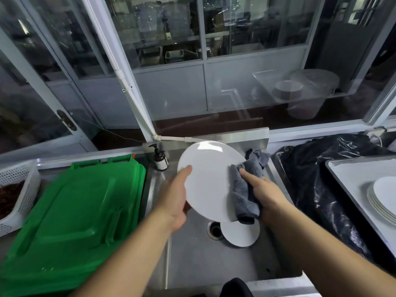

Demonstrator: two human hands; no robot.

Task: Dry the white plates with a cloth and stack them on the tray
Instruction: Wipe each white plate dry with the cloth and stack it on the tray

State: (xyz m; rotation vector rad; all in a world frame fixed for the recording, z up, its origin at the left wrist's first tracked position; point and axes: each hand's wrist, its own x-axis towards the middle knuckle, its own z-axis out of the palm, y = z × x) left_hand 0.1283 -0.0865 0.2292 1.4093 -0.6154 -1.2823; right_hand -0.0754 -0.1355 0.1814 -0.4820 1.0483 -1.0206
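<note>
Over the steel sink [192, 260] I hold a round white plate [209, 179], tilted with its face toward me. My left hand [174, 196] grips its left rim, thumb on the face. My right hand [260, 190] holds a grey cloth [244, 189] against the plate's right edge, the cloth wrapping round the rim. Another white plate [241, 234] lies in the sink beside the drain. At the right, a stack of white plates [381, 200] sits on a pale tray [351, 179].
A green plastic bin lid [72, 215] lies left of the sink, with a white perforated basket [19, 189] beyond it. A dark pump bottle [160, 158] stands at the sink's back corner. A black plastic bag [317, 179] lies between sink and tray. Glass partitions rise behind.
</note>
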